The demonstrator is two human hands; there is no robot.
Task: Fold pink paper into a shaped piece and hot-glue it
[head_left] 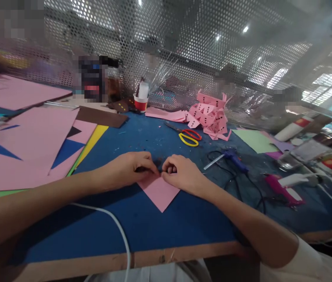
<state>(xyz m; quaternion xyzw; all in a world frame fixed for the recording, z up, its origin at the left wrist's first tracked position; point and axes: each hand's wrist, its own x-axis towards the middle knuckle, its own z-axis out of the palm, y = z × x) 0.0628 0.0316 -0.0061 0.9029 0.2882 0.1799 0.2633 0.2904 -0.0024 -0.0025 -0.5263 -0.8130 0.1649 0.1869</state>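
Observation:
A small square of pink paper (162, 194) lies turned like a diamond on the blue table, one corner pointing toward me. My left hand (135, 168) pinches its far part from the left, thumb and fingertips pressed together. From the right, my right hand (182, 174) meets it there with curled fingers, also gripping the paper. The fingertips of both hands nearly touch and hide the far corner. Beyond them lie scissors (188, 137) with red and yellow handles, and a heap of folded pink paper pieces (208, 115) with black dots.
Large pink sheets (24, 149) with blue scraps cover the left. A blue glue gun (236, 160) and a magenta glue gun (285, 190) lie right, with cords. A white cable (118, 225) crosses the front edge. A red-and-white cup (140, 103) stands before the perforated metal panel (183, 39).

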